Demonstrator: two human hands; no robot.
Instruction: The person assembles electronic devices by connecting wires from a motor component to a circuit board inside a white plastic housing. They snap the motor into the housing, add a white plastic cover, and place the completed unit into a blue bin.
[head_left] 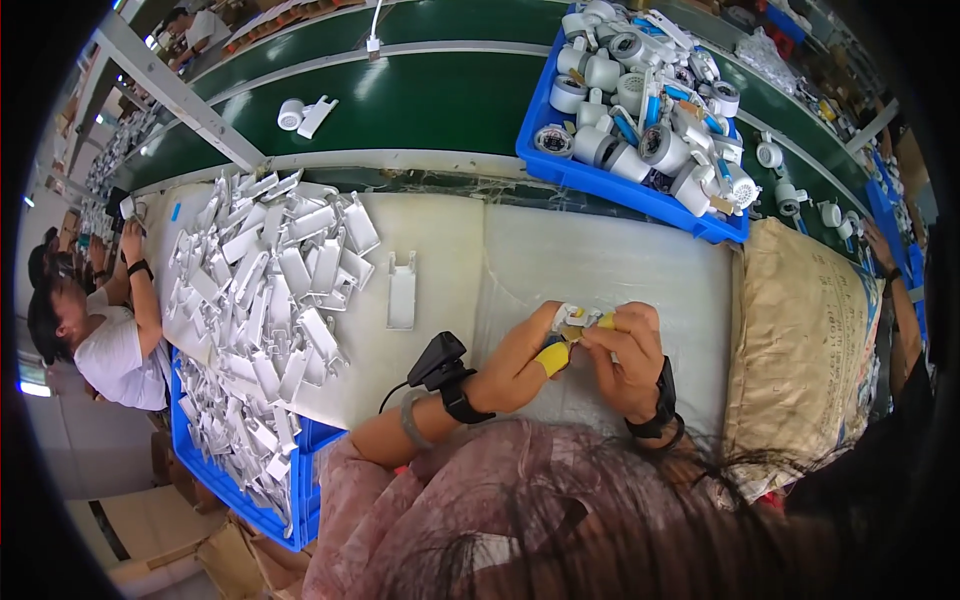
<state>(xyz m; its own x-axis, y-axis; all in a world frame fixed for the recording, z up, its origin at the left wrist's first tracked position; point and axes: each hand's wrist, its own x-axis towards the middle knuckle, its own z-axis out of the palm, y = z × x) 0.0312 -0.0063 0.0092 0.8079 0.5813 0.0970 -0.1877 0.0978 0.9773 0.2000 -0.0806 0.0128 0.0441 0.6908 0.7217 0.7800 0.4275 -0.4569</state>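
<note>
In front of me, my left hand [518, 364] grips a small white plastic part [570, 317], its outline mostly covered by fingers. Yellow wrapping shows on some fingertips of both hands. My right hand [630, 362] meets it from the right, fingers bent and pinched together at the part. Whatever lies between the right fingertips is too small and covered to make out. To the left of my hands, a single white plastic bracket [402, 292] lies on the pale table mat [445, 230]. Beyond it spreads a large heap of similar white brackets [290, 260].
A blue crate [630, 205] of white cylindrical lamp-like units stands at the back, by a green conveyor [430, 100]. Another blue bin [310, 490] holds brackets at lower left. A brown sack [795, 340] sits on the right. A co-worker [120, 335] works at far left.
</note>
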